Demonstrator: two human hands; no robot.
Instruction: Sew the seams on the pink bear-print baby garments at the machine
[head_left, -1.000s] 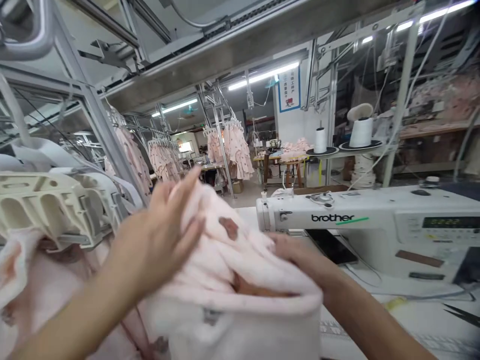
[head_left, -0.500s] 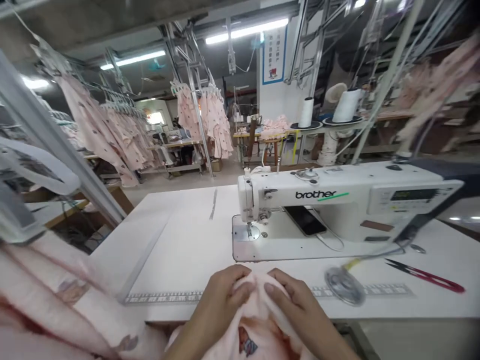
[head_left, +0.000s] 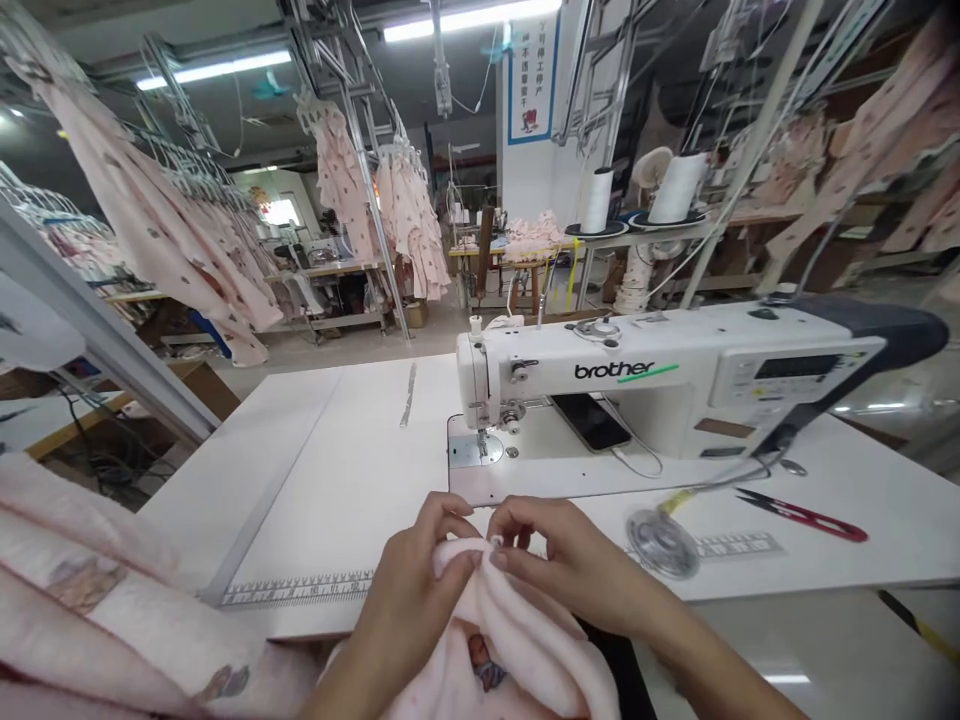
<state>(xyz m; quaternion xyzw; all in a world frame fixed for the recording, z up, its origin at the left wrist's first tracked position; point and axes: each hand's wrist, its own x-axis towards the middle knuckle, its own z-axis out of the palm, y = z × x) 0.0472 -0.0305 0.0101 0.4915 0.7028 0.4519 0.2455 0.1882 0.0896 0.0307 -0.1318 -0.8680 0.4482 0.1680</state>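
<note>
- Head view: the left hand [head_left: 420, 575] and right hand [head_left: 555, 550] each pinch the pink cloth [head_left: 517, 650] between thumb and fingers, tips nearly meeting at its gathered edge.
- The cloth hangs toward six o'clock, off the table's [head_left: 352, 470] near side; drawing the edge taut between the thumbs would likely stop layers slipping.
- The folds look soft and thick, so light fingertip pressure probably beats a full fist.
- At twelve o'clock stands the sewing machine [head_left: 667, 405]; fingertips are best clear of its needle area.
- At three lie the clear disc [head_left: 664, 543] and red-handled snips [head_left: 802, 515]; loose folds could snag there.
- Toward nine, the ruler [head_left: 292, 590] lies flat.
</note>
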